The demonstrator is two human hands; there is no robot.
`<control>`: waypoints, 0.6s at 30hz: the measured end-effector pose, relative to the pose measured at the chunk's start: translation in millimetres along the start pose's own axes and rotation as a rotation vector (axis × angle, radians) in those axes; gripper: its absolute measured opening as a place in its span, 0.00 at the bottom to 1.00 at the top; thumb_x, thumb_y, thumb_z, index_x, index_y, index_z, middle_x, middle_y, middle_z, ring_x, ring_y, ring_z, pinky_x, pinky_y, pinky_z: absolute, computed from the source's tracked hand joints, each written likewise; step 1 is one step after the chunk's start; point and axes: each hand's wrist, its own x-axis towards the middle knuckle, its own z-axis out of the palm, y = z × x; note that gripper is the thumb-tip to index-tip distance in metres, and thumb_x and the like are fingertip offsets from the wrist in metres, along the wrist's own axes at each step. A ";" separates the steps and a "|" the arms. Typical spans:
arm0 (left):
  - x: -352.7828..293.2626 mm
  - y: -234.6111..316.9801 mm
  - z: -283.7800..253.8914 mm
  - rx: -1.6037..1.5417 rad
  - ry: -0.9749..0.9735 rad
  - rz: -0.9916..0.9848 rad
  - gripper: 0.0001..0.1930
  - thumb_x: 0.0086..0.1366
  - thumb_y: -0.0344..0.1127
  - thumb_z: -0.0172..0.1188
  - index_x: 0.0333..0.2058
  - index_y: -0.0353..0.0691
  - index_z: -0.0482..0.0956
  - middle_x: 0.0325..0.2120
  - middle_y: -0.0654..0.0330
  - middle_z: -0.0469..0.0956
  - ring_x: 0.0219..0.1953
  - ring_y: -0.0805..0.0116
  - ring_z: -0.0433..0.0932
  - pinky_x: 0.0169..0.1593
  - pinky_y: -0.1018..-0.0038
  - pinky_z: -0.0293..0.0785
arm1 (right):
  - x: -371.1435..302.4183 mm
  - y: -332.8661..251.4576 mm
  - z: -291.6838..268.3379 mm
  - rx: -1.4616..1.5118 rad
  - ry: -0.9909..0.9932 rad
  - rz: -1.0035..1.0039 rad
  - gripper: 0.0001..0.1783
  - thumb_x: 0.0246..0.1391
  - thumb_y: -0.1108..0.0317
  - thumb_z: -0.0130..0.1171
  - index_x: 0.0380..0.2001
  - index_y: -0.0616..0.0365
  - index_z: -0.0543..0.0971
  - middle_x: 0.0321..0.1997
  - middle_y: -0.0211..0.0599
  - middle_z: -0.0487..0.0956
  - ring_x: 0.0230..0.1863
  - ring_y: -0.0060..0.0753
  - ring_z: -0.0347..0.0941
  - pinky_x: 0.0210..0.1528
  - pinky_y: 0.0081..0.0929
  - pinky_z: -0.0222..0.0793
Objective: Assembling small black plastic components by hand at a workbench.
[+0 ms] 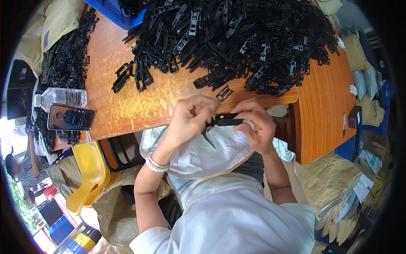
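Observation:
My right hand [259, 127] pinches a long black plastic part [227, 120] above my lap, with the fingers on its right end. Close to the part's left end, my left hand [190, 120] has its fingers curled together and slightly blurred. Something small and dark shows at those fingertips, but I cannot make out what it is. Under both hands a white plastic bag [211, 154] lies open across my lap. One loose black frame-shaped part [224, 93] rests at the table edge just beyond my hands.
A big heap of black plastic parts [228, 38] covers the back of the wooden table [122, 101], beside a blue basket [116, 12]. At left are a clear bottle [63, 97], a phone [71, 117] and more parts. A yellow chair [89, 173] stands below; paper sacks [327, 180] lie right.

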 end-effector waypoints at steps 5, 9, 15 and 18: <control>25.7 -7.1 -6.6 0.975 0.417 0.532 0.06 0.52 0.27 0.58 0.30 0.33 0.75 0.23 0.57 0.67 0.21 0.60 0.71 0.22 0.69 0.66 | -12.9 -2.6 4.1 0.391 0.308 0.505 0.08 0.46 0.77 0.56 0.30 0.72 0.74 0.33 0.37 0.72 0.31 0.20 0.66 0.28 0.16 0.61; 30.2 -17.4 -13.8 0.859 0.494 0.669 0.05 0.52 0.26 0.58 0.29 0.32 0.74 0.25 0.58 0.69 0.20 0.65 0.71 0.23 0.73 0.67 | -4.7 -0.4 12.1 0.503 0.386 0.571 0.06 0.48 0.77 0.55 0.30 0.71 0.75 0.34 0.36 0.71 0.29 0.18 0.65 0.26 0.15 0.59; 2.4 12.5 -10.9 -0.234 0.150 -0.022 0.07 0.57 0.25 0.53 0.33 0.28 0.73 0.23 0.58 0.75 0.20 0.77 0.72 0.23 0.82 0.69 | 4.7 -2.0 12.8 0.400 0.241 0.415 0.05 0.48 0.78 0.56 0.29 0.70 0.75 0.33 0.32 0.71 0.29 0.17 0.65 0.28 0.12 0.60; -1.4 12.4 -14.9 -0.334 0.041 -0.105 0.08 0.60 0.28 0.49 0.33 0.27 0.74 0.20 0.58 0.74 0.17 0.77 0.71 0.21 0.83 0.67 | 8.3 -4.2 16.4 0.259 0.216 0.350 0.05 0.46 0.79 0.57 0.28 0.71 0.75 0.32 0.31 0.70 0.30 0.16 0.66 0.29 0.11 0.61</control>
